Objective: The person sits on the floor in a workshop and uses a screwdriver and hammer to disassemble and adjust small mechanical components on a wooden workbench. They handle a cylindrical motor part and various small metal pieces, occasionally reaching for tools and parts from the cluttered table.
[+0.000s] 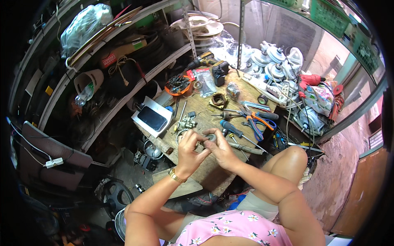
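Over the front of a worn wooden workbench (246, 92), my right hand (221, 151) grips a small grey round metal part (210, 137). My left hand (189, 149) has its fingers curled at the part's left side; what exactly they hold is partly hidden. Brass-coloured metal fittings (188, 122) lie just beyond my hands. To their right are a blue-and-black screwdriver (232, 128) and orange-and-blue pliers (252, 121). A phone (151, 117) rests on white card at the left.
An orange bowl of small parts (174, 84), a drill (200, 61), white lamp-like fixtures (273, 59) and a red power tool (308, 82) crowd the back and right. Shelving (111, 115) with stored items runs along the left. My bare knee (293, 158) is beside the bench's right front.
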The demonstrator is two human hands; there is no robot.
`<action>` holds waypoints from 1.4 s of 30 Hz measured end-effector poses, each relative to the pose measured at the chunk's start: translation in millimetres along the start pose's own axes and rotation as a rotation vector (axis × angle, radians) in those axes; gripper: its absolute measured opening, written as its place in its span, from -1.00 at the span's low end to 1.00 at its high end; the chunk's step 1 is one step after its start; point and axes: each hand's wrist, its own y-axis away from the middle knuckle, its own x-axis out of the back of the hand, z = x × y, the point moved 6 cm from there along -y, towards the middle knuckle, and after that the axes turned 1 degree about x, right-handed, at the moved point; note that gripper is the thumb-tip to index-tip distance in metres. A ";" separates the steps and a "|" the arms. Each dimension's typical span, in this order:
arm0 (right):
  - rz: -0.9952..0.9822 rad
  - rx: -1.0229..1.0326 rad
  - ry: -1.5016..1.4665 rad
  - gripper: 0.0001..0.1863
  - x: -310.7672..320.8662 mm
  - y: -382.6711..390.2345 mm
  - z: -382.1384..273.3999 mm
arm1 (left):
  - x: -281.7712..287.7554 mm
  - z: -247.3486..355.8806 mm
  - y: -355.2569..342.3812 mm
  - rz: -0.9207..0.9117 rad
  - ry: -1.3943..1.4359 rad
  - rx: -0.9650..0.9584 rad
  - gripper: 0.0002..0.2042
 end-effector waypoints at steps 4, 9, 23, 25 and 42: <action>-0.061 -0.205 -0.411 -0.46 62.3 15.2 12.1 | -39.8 30.8 -17.3 -0.027 0.098 -0.007 -0.69; 0.125 -0.181 -0.542 -0.60 98.5 8.1 -5.2 | -85.1 24.9 -52.5 -0.069 0.175 0.024 -0.62; 0.132 -0.078 -1.043 -0.53 167.1 -29.1 -13.0 | -245.1 -125.0 -169.8 -0.360 -0.452 0.489 0.04; 0.177 -0.095 -1.042 -0.53 175.2 -30.8 -11.5 | -250.5 -125.1 -175.2 -0.391 -0.467 0.476 -0.05; 0.235 -0.008 -0.767 -0.64 176.4 13.8 -15.2 | -130.8 21.0 -17.6 -0.058 1.937 0.804 -0.38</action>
